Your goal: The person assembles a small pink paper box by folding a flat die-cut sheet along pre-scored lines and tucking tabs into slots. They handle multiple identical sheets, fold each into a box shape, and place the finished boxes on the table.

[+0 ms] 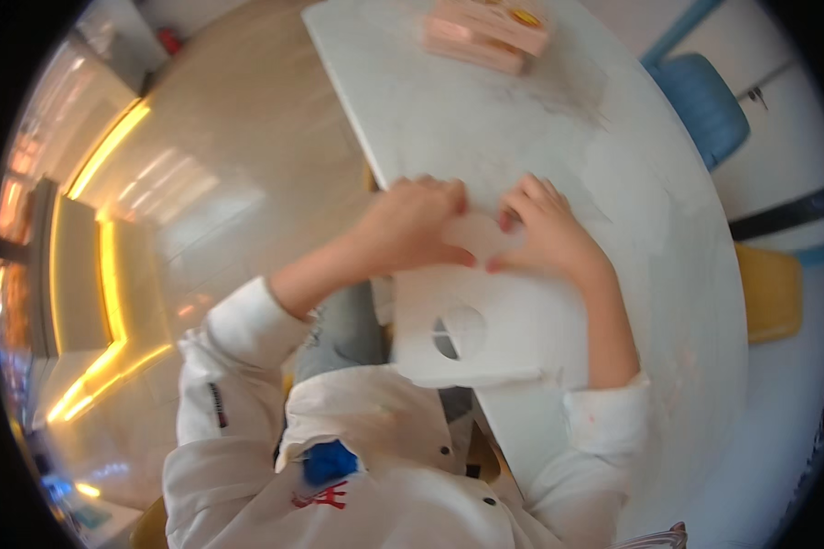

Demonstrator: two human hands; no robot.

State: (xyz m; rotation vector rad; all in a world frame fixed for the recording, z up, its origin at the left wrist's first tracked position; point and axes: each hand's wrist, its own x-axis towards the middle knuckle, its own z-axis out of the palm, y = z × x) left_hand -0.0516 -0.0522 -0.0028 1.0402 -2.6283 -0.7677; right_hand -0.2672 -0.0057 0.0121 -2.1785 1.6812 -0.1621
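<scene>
A white, flat-looking piece (531,334), perhaps cardboard, lies at the table's near left edge and juts past it. It has a round opening (446,340) through which something dark shows. Over its far part my left hand (417,227) comes in from the left, thumb and fingers apart. Facing it, my right hand (549,236) has its thumb stretched toward the left thumb and its fingers curled above. The fingertips of both hands are close together with a gap between them. Motion blur hides whether they touch the piece.
Pink boxes (485,37) are stacked at the far end of the white table (677,265). A blue chair (700,105) and a yellow chair (769,293) stand along its right side. Tiled floor (247,119) runs along the left, with yellow lit strips beyond.
</scene>
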